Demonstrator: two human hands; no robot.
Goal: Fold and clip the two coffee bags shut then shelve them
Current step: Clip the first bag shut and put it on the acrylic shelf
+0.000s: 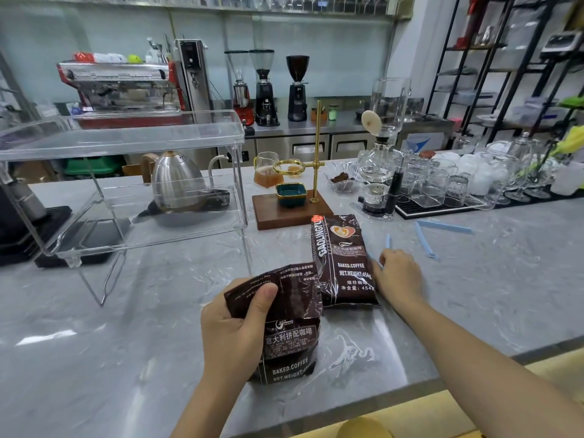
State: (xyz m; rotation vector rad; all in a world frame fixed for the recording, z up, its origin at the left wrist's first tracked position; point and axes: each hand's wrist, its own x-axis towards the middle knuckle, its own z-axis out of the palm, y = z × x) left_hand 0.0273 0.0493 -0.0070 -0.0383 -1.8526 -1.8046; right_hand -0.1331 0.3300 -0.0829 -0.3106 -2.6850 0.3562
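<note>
Two dark brown coffee bags are on the grey marble counter. The near bag (292, 339) stands upright, and my left hand (237, 324) grips its folded-over top, thumb on the front. Behind it to the right, the second bag (344, 260) lies flat with its top unfolded. My right hand (399, 276) rests knuckles up beside that bag, fingers curled over a light blue clip (388, 241) whose ends poke out past the fingers. Another blue clip (425, 240) lies open in a V further right. A clear acrylic two-tier shelf (241, 172) stands at the left.
A wooden drip stand (284, 216) with a brass pole and a green dish sits just behind the bags. A steel kettle (177, 181) shows through the shelf. Glasses and a siphon brewer (379, 159) crowd the back right. The counter edge (410, 384) runs diagonally near me.
</note>
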